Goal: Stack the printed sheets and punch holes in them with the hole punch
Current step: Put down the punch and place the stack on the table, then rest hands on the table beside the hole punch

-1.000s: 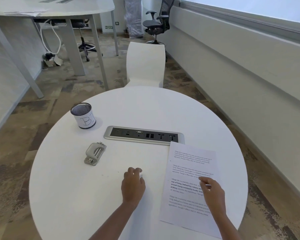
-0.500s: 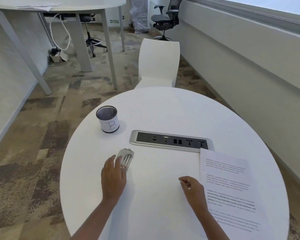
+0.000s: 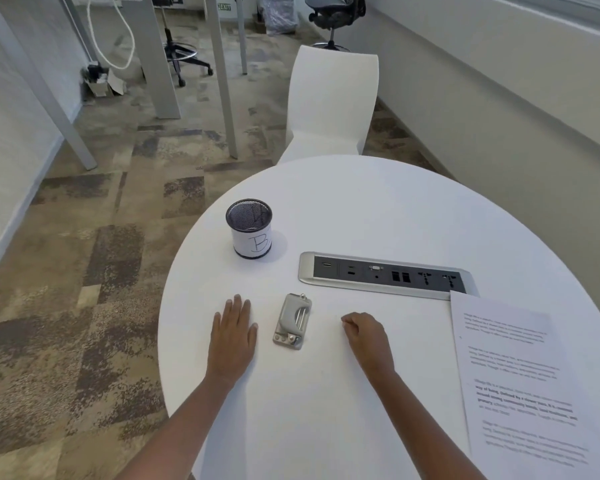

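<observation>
Punch (image 3: 291,322), grey metal, lies flat on the table (image 3: 361,209) at lower centre of the frame, long axis running roughly up-down, nothing touching it. Left hand (image 3: 232,336) just left of the punch, palm down, fingers spread flat on the tabletop, holding nothing, small gap to the punch. Right hand (image 3: 366,336) right of the punch, a bit farther off, fingers loosely curled under, knuckles toward the punch; grips nothing that shows. Both hands are empty, well apart from each other with the punch between them. Sheets (image 3: 520,382), printed text, sit at lower right of the frame, stacked flat, top corner touching or just overlapping the socket strip (image 3: 385,275); cannot tell how many sheets. The strip is set into the tabletop just above the punch, centre-right. Mesh cup (image 3: 250,228) with a paper label marked "B" stands upright above the left hand, left of the strip. White chair (image 3: 329,98) behind the table, upper centre. Desk legs and an office chair at top of frame.
</observation>
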